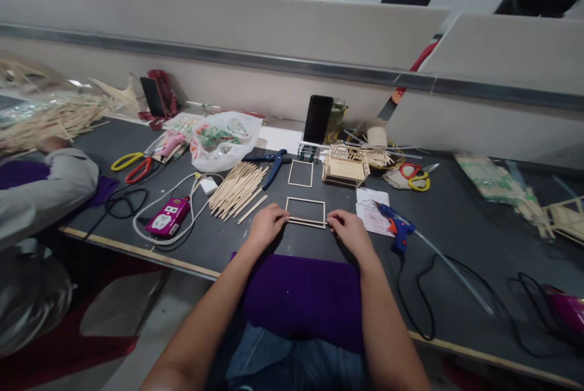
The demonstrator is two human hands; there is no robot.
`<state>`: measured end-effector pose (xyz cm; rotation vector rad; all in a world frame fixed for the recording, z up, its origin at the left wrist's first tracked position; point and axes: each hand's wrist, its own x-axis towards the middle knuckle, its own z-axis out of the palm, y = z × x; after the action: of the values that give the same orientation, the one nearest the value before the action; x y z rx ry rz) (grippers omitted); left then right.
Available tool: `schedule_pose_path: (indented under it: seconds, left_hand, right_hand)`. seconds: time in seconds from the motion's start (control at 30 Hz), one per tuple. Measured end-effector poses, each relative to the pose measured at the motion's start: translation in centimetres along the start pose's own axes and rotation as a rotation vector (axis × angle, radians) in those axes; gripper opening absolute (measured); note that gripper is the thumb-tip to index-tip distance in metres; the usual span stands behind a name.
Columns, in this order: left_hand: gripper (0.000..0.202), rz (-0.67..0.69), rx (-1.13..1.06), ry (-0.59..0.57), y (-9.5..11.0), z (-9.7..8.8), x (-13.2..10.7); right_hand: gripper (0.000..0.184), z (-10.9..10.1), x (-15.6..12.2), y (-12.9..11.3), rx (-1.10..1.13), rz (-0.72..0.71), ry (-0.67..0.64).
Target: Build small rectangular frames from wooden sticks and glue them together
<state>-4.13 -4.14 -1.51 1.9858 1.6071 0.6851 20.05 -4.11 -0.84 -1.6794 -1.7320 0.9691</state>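
Observation:
A rectangular frame of thin wooden sticks [305,200] lies on the dark table in front of me. Along its near side runs a wooden stick [306,222], pinched at its left end by my left hand [268,225] and at its right end by my right hand [349,230]. Whether that stick is joined to the frame I cannot tell. Just beyond is a second wooden frame [301,173], lying flat. A pile of wooden sticks [239,189] is left of my left hand. The blue glue gun [400,225] rests on a paper sheet [371,208] right of my right hand.
Blue cutters [275,171] and a white plastic bag [223,141] lie behind the stick pile. At left are a purple power socket [168,217], scissors [137,166] and a co-worker's sleeve [73,184]. A small wooden model [345,169] stands near a propped phone [318,118]. Cables trail at right.

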Motion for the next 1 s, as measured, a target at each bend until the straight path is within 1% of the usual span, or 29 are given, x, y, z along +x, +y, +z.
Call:
schedule_pose_path:
  seconds: [0.1,0.27,0.4,0.73,0.83,1.0]
  left_hand:
    - [0.017,0.005,-0.020,-0.001,-0.3,-0.2,-0.2]
    - [0.015,0.031,-0.143,-0.017,-1.2,-0.4,-0.3]
    - [0.015,0.043,-0.200,-0.030,-1.5,-0.4,-0.3]
    - [0.016,0.026,-0.206,0.022,-1.6,-0.4,-0.8]
    - [0.017,0.003,-0.214,0.016,-1.8,-0.4,-0.9]
    - [0.010,-0.004,-0.214,-0.004,-1.8,-0.5,-0.9]
  right_hand:
    - [0.022,0.0,-0.1,-0.2,-0.025,-0.026,-0.027]
    - [0.017,-0.1,-0.2,-0.1,-0.043,-0.112,-0.067]
    - [0.016,0.1,-0.3,0.0,-0.055,-0.153,-0.086]
    - [0.014,0.2,-0.6,0.1,-0.090,-0.179,-0.108]
    - [0.014,0.1,-0.7,-0.1,-0.091,-0.193,-0.103]
    - [0.014,0.1,-0.8,-0.2,-0.093,-0.197,-0.111]
